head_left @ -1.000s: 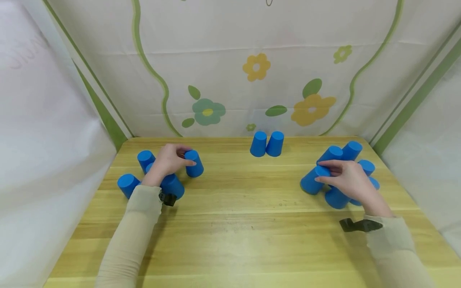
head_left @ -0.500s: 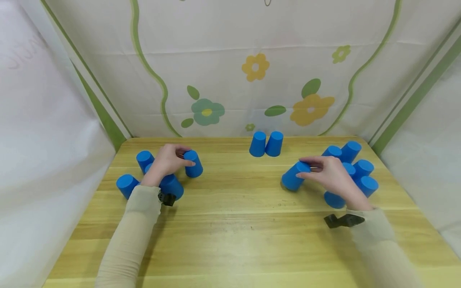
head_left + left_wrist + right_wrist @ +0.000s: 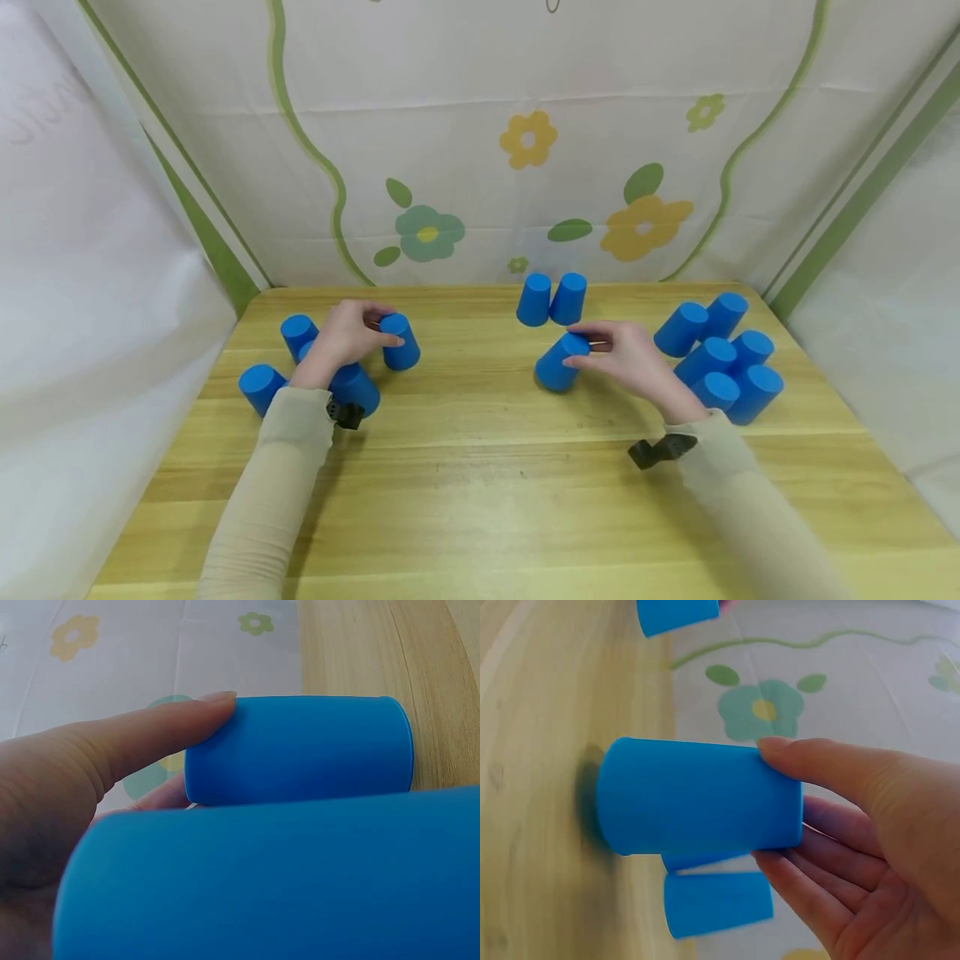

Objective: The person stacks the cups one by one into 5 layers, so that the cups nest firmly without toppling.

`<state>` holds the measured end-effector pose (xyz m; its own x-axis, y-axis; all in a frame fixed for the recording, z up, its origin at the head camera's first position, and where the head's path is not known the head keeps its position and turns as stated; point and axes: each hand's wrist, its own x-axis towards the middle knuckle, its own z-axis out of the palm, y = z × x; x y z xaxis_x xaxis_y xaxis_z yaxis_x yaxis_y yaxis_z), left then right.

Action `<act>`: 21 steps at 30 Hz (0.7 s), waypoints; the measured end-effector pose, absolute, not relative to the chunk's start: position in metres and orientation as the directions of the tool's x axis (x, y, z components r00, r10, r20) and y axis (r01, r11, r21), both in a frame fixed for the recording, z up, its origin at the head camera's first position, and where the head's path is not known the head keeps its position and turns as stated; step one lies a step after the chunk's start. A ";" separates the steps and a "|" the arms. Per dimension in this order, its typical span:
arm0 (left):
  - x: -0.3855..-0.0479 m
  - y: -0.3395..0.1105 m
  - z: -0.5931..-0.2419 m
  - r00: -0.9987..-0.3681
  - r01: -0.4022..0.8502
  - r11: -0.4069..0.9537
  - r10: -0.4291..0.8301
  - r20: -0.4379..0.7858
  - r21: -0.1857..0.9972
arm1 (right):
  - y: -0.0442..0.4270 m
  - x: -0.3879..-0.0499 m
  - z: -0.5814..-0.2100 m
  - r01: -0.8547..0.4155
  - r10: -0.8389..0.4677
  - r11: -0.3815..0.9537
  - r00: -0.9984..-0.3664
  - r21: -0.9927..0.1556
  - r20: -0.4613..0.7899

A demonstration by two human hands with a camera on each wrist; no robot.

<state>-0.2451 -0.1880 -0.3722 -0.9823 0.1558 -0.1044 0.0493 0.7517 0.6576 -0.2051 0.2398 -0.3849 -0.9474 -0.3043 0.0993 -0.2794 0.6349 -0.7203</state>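
Near the closed end of an upside-down blue cup, my right hand pinches it between thumb and fingers, in front of the back pair. The right wrist view shows that cup held from its narrow end, a shadow under its rim. On the left, my left hand grips another upside-down blue cup by its top. A second blue cup fills the foreground of the left wrist view, partly covering the gripped one. Two upside-down cups stand side by side at the back, the left one almost touching the right one.
Several upside-down blue cups cluster on the right of the wooden table. More cups stand around my left forearm, some partly hidden by it. A white flowered curtain rises along the back edge, with white cloth on both sides.
My right hand has carried its cup leftward from the right cluster to the middle, in front of the back pair. The left hand stays on its cup.
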 end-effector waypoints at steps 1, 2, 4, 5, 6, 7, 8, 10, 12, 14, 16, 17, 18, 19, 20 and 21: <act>-0.245 -0.188 -0.372 -0.982 0.048 0.751 0.155 -0.106 0.658 | 0.236 -0.206 -0.385 -0.281 -0.309 0.627 -0.946 -0.726 0.099; -0.246 -0.188 -0.372 -0.982 0.045 0.750 0.154 -0.108 0.659 | 0.232 -0.207 -0.386 -0.281 -0.311 0.620 -0.945 -0.732 0.100; -0.246 -0.189 -0.372 -0.983 0.045 0.750 0.153 -0.106 0.660 | 0.224 -0.210 -0.389 -0.291 -0.321 0.600 -0.941 -0.745 0.109; -0.245 -0.189 -0.373 -0.983 0.045 0.751 0.152 -0.106 0.659 | 0.220 -0.211 -0.390 -0.299 -0.328 0.588 -0.937 -0.752 0.116; -0.245 -0.189 -0.373 -0.983 0.046 0.751 0.152 -0.105 0.658 | 0.217 -0.212 -0.392 -0.306 -0.335 0.575 -0.934 -0.758 0.123; -0.245 -0.189 -0.373 -0.983 0.047 0.752 0.152 -0.103 0.658 | 0.213 -0.214 -0.393 -0.311 -0.340 0.563 -0.932 -0.765 0.128; -0.245 -0.189 -0.373 -0.983 0.048 0.752 0.152 -0.102 0.657 | 0.209 -0.215 -0.395 -0.320 -0.345 0.554 -0.928 -0.769 0.138; -0.245 -0.189 -0.374 -0.983 0.052 0.753 0.155 -0.100 0.656 | 0.201 -0.219 -0.397 -0.338 -0.354 0.538 -0.922 -0.772 0.157; -0.246 -0.189 -0.374 -0.983 0.052 0.752 0.153 -0.098 0.658 | 0.193 -0.223 -0.398 -0.351 -0.355 0.533 -0.919 -0.770 0.173; -0.246 -0.189 -0.374 -0.983 0.054 0.751 0.155 -0.096 0.658 | 0.186 -0.228 -0.398 -0.374 -0.357 0.529 -0.913 -0.762 0.200; -0.247 -0.189 -0.374 -0.983 0.056 0.750 0.156 -0.093 0.659 | 0.179 -0.234 -0.397 -0.395 -0.353 0.529 -0.907 -0.751 0.228; -0.247 -0.188 -0.374 -0.984 0.056 0.750 0.154 -0.092 0.660 | 0.176 -0.237 -0.397 -0.404 -0.352 0.525 -0.904 -0.749 0.241; -0.247 -0.188 -0.374 -0.984 0.057 0.750 0.155 -0.091 0.659 | 0.173 -0.240 -0.396 -0.412 -0.350 0.523 -0.902 -0.746 0.253; -0.247 -0.188 -0.374 -0.984 0.059 0.750 0.156 -0.089 0.659 | 0.170 -0.243 -0.395 -0.422 -0.348 0.518 -0.899 -0.744 0.267; -0.246 -0.188 -0.374 -0.984 0.059 0.750 0.155 -0.089 0.659 | 0.168 -0.246 -0.394 -0.429 -0.346 0.510 -0.896 -0.746 0.278; -0.246 -0.188 -0.374 -0.984 0.058 0.750 0.154 -0.089 0.659 | 0.165 -0.250 -0.392 -0.436 -0.344 0.502 -0.893 -0.747 0.290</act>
